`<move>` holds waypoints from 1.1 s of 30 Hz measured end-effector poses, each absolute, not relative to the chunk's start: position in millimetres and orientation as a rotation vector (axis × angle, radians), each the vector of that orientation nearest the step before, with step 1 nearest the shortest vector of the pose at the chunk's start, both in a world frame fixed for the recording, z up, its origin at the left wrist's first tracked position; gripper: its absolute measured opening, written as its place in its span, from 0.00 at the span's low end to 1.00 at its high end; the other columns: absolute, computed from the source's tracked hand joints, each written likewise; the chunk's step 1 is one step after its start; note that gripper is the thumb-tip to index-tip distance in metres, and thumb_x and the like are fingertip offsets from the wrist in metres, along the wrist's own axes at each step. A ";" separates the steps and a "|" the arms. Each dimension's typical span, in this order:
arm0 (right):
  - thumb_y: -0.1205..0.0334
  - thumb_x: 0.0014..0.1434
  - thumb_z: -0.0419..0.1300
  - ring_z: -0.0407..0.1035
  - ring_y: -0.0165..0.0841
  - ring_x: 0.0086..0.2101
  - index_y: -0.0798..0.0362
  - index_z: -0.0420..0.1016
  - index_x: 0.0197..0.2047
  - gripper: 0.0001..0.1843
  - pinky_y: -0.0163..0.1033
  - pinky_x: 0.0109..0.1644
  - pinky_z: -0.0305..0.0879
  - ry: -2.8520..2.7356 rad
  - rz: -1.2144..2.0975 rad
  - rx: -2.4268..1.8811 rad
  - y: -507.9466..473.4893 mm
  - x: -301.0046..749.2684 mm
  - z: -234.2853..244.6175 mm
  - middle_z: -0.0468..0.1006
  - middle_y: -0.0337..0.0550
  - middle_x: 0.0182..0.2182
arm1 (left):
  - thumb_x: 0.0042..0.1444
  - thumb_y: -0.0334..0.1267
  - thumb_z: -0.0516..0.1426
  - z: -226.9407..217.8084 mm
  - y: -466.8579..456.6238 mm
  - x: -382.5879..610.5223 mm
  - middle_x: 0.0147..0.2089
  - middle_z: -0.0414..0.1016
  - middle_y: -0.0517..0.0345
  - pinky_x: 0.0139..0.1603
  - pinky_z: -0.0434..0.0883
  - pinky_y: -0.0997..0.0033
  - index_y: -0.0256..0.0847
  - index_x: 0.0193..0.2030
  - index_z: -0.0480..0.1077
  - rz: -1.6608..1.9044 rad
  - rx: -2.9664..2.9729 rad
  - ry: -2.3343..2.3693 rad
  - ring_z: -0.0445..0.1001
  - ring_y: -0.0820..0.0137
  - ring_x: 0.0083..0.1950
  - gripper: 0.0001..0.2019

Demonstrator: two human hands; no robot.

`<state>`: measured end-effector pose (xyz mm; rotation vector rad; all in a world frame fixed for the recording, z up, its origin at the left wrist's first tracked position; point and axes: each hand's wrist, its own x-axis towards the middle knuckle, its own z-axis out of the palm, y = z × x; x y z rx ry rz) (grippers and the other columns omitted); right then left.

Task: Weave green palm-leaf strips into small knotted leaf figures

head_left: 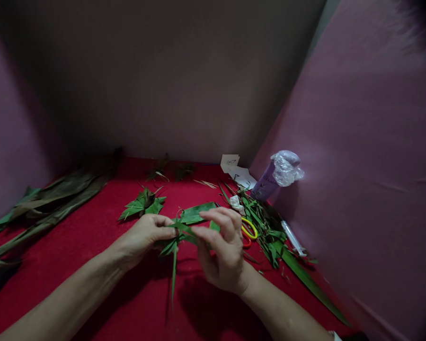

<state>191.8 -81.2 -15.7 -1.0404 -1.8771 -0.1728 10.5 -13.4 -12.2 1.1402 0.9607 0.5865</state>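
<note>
Both my hands meet over a red cloth (92, 265) in the middle of the view. My left hand (145, 234) is closed, pinching a folded green leaf piece (179, 234) whose narrow strip hangs down toward me. My right hand (222, 253) faces it with fingers curled, thumb and fingertips pinched on the same leaf piece. A broader green leaf (197, 212) lies just behind my fingers. A finished folded leaf shape (144, 204) rests on the cloth behind my left hand.
Long dried leaves (46, 203) lie along the left. Right of my hands are yellow-handled scissors (249, 229), a heap of green leaf scraps (266, 227), a purple bottle with a plastic-wrapped top (275, 175), white paper (236, 168) and a small clear tube (293, 238). Purple walls enclose the space.
</note>
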 end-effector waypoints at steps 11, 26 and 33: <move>0.67 0.51 0.56 0.57 0.42 0.53 0.48 0.74 0.41 0.13 0.52 0.54 0.53 -2.073 -0.386 -1.089 -74.6 183.3 -25.5 0.69 0.42 0.52 | 0.40 0.36 0.64 -15.5 -10.3 10.0 0.19 0.71 0.61 0.23 0.60 0.76 0.34 0.24 0.71 0.658 1.051 0.955 0.65 0.77 0.20 0.09; 0.66 0.54 0.59 0.56 0.41 0.55 0.46 0.73 0.41 0.10 0.50 0.56 0.55 -2.168 -0.650 -0.961 -69.4 182.2 -36.2 0.69 0.39 0.53 | 0.36 0.34 0.63 -16.9 -12.3 11.2 0.16 0.68 0.64 0.20 0.56 0.78 0.33 0.21 0.69 0.675 1.057 1.039 0.61 0.79 0.18 0.07; 0.67 0.56 0.57 0.54 0.41 0.57 0.46 0.73 0.42 0.10 0.50 0.58 0.54 -2.192 -0.663 -0.973 -68.8 177.8 -40.7 0.68 0.37 0.55 | 0.36 0.36 0.63 -19.6 -11.8 13.6 0.14 0.62 0.69 0.19 0.51 0.79 0.35 0.19 0.65 0.685 1.103 1.085 0.56 0.81 0.16 0.10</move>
